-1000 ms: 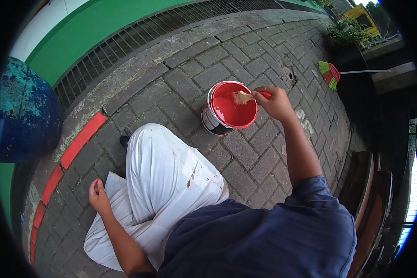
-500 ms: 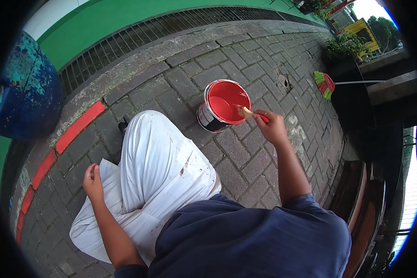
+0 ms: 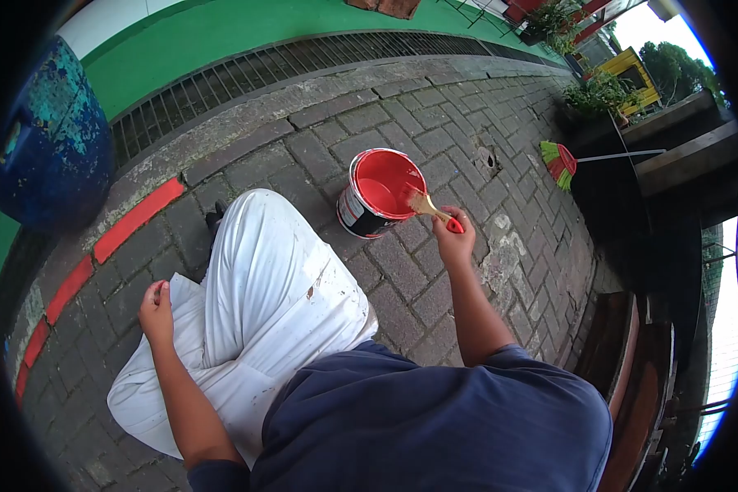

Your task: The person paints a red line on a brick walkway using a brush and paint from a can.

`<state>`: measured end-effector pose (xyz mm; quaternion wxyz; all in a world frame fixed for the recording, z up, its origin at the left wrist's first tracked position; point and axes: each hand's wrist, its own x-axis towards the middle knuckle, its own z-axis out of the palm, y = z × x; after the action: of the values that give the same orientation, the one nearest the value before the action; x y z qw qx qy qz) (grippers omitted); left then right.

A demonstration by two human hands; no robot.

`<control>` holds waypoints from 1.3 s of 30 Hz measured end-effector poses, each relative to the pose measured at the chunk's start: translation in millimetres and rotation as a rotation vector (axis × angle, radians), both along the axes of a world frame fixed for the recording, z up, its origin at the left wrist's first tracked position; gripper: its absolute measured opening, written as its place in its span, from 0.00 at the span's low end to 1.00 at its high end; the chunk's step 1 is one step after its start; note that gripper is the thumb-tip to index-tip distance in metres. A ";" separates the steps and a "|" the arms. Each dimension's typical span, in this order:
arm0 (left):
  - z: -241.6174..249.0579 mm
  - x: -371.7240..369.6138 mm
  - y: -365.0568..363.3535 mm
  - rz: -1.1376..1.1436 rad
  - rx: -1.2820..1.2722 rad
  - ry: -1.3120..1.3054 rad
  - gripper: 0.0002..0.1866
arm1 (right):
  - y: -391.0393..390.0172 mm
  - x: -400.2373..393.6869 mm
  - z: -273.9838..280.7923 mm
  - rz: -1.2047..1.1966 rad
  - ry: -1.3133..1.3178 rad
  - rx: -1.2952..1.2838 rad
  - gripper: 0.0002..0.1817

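A paintbrush [image 3: 423, 203] with pale bristles and a red-tipped handle is in my right hand [image 3: 454, 239], pinched between thumb and fingers. Its bristles overlap the near right rim of the paint bucket [image 3: 367, 215]. Red paint [image 3: 383, 195] fills part of the bucket, and red smears coat its inner wall. My left hand [image 3: 157, 315] is by my left knee, beside the white trousers [image 3: 262, 271]. Its fingers are curled with no object showing in them, and there is red on the thumb tip.
Red-painted edging [image 3: 139, 220] runs along the left kerb. A blue barrel [image 3: 53, 148] stands beside a metal drain grate [image 3: 221, 78]. To the right, a broom [image 3: 559, 164] with green and red bristles lies on the brick paving [image 3: 418, 279]. Wooden bench boards [image 3: 623, 336] are at lower right.
My right hand has tilted and drawn back slightly, so more of the paintbrush shows at the bucket's rim. The whole view has shifted a little; my left hand stays by the knee.
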<state>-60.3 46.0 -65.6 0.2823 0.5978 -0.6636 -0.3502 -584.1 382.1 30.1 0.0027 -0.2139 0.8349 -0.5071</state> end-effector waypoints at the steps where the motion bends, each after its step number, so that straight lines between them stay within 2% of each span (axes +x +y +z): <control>1: 2.5 0.5 2.0 -0.008 0.000 -0.013 0.15 | 1.8 3.3 -3.2 0.014 -0.035 -0.041 0.14; 3: 5.9 2.9 3.9 -0.013 0.005 -0.009 0.14 | 4.0 5.7 -10.0 0.044 -0.106 -0.122 0.14; 4: 6.1 4.1 4.6 -0.013 0.012 0.010 0.14 | 3.8 3.5 -13.5 0.047 -0.006 -0.075 0.14; 7: 3.1 6.5 4.1 -0.017 0.002 0.042 0.14 | 0.9 7.3 -1.7 0.054 0.015 0.039 0.12; 8: 0.8 7.3 4.7 -0.017 -0.006 0.047 0.14 | -0.2 11.4 5.8 0.059 0.112 0.087 0.12; 11: 5.8 6.0 7.9 -0.014 0.005 0.007 0.14 | -5.4 17.9 16.8 0.099 0.209 0.024 0.12; 14: 6.4 6.1 7.6 -0.030 -0.014 -0.015 0.14 | -4.4 27.3 23.0 0.093 0.180 0.160 0.13; 17: 8.4 6.0 7.2 -0.021 -0.010 0.000 0.14 | 1.7 11.5 -10.2 0.054 0.022 -0.044 0.13; 23: 2.9 6.9 6.5 -0.054 0.009 0.022 0.13 | -6.7 12.6 -16.2 -0.088 -0.296 -0.440 0.16; 26: 0.5 6.5 7.2 -0.053 0.022 0.018 0.13 | -4.8 4.0 -17.6 -0.238 -0.519 -0.631 0.14; 30: 9.2 0.6 10.6 -0.102 0.062 -0.076 0.13 | -7.1 -6.6 -9.3 -0.301 -0.706 -0.851 0.09; 33: 6.2 -4.7 12.4 -0.151 0.041 -0.093 0.17 | -13.5 -17.4 0.8 -0.333 -0.811 -1.019 0.08; 34: 7.4 -7.1 11.5 -0.171 0.087 -0.169 0.26 | -16.6 -19.8 4.0 -0.322 -0.826 -1.057 0.08; 39: 12.4 -24.5 7.4 -0.152 0.178 -0.271 0.41 | -43.6 -25.5 37.4 -0.216 -0.903 -1.243 0.09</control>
<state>-84.8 53.3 -53.2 0.1090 0.6101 -0.7053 -0.3441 -609.6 338.5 67.5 0.1728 0.1340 0.3312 -0.9179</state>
